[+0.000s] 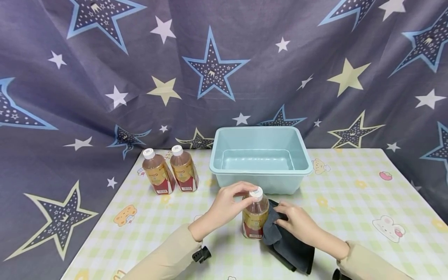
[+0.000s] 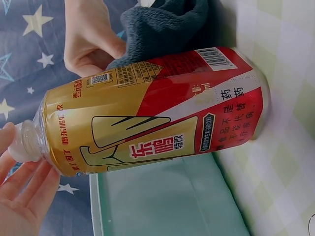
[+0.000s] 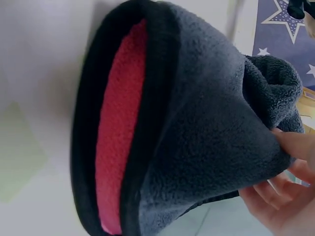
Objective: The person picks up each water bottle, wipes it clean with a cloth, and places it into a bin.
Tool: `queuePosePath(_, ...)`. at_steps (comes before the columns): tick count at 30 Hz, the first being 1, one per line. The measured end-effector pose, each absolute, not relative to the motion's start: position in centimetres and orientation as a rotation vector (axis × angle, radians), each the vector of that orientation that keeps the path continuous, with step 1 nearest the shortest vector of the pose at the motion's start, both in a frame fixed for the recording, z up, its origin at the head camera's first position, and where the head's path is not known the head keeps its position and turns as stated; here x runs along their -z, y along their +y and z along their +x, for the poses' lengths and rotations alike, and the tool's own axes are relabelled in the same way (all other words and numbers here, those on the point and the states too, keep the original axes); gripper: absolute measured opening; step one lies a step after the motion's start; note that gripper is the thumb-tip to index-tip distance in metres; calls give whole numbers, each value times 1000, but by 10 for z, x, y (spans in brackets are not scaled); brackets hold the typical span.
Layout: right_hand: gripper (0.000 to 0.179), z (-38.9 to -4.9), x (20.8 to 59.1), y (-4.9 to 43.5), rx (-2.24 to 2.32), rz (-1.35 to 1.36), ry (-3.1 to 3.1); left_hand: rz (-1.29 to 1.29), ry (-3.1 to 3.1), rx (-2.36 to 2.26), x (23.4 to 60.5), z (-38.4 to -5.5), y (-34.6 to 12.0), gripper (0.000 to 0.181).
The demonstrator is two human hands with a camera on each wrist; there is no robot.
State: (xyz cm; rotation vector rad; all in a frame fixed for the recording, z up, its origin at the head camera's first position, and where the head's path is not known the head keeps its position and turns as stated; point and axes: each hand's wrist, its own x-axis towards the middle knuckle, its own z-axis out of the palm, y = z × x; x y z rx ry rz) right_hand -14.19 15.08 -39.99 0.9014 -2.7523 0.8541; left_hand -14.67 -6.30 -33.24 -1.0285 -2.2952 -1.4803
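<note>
A drink bottle (image 1: 254,222) with a white cap and a gold-and-red label stands upright on the table in front of the bin. My left hand (image 1: 226,203) holds it at the cap, thumb and fingers around the top; the left wrist view shows the label (image 2: 157,123) close up. With my right hand (image 1: 297,222) I grip a dark grey fuzzy cloth (image 3: 211,123), pinched between thumb and fingers. Part of the cloth lies against the bottle's right side, and the rest drapes down onto the table. A red inner face (image 3: 123,132) shows inside its black-edged fold.
Two similar bottles, a left one (image 1: 159,175) and a right one (image 1: 184,171), stand at the table's back left. A light blue bin (image 1: 260,172) sits behind the held bottle. Checked tablecloth (image 1: 350,210) covers the table; a star-patterned curtain (image 1: 266,74) hangs behind.
</note>
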Motion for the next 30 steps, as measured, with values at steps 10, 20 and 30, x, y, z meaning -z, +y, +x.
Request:
queuePosePath(10,19,-145,414,148,-759,881,-2844,-1033,-2309,1466,332,-147,-63,19)
queuePosePath(20,18,-145,422,147,-674,887,-2889,-1041,-2287,1468,355,-161,-64,19)
queuePosePath(30,20,-148,427,147,-659,851,-2955,-1066,-2299,1444,360,-166,-66,20)
